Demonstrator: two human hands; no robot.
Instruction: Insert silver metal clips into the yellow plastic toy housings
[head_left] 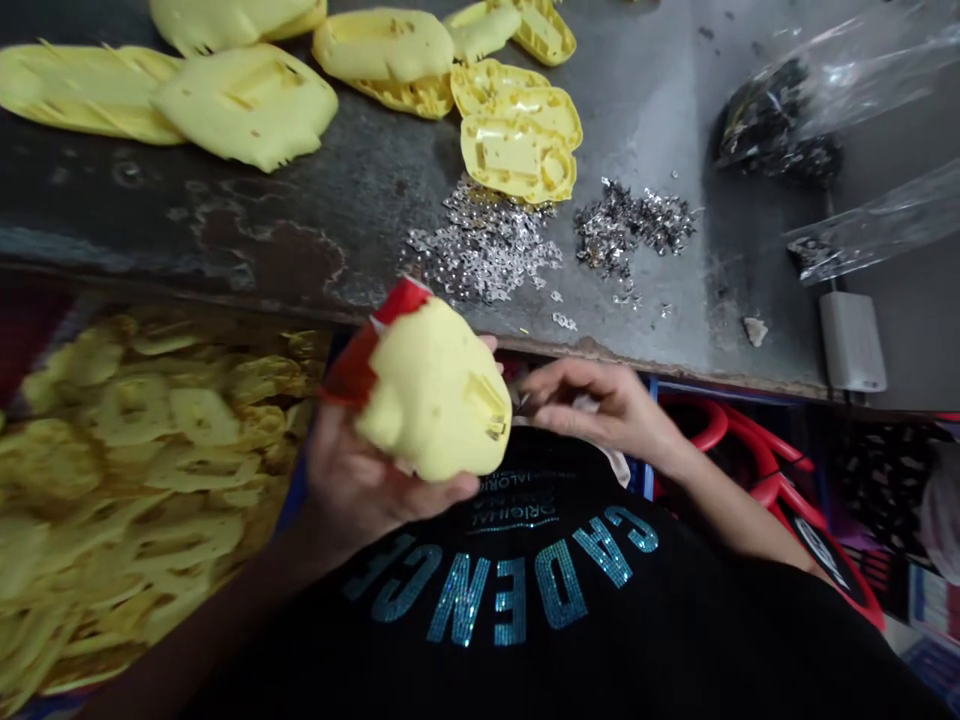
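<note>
My left hand (360, 480) is wrapped round a yellow plastic shell (435, 390) with a red part (360, 350) at its upper left, held just below the table edge over my black shirt. My right hand (600, 405) sits right beside the shell with its fingers pinched together at the shell's right side. What the pinch holds is too small to make out. Two heaps of small silver metal pieces (487, 245) and small darker metal pieces (630, 225) lie on the table above my hands.
Several yellow plastic shells (517, 135) lie along the back of the worn grey table (300, 220). A bin of yellow parts (127, 470) stands at my left. Clear bags with dark parts (780, 125) and a white box (851, 340) lie at the right. Red frames (757, 470) stand below.
</note>
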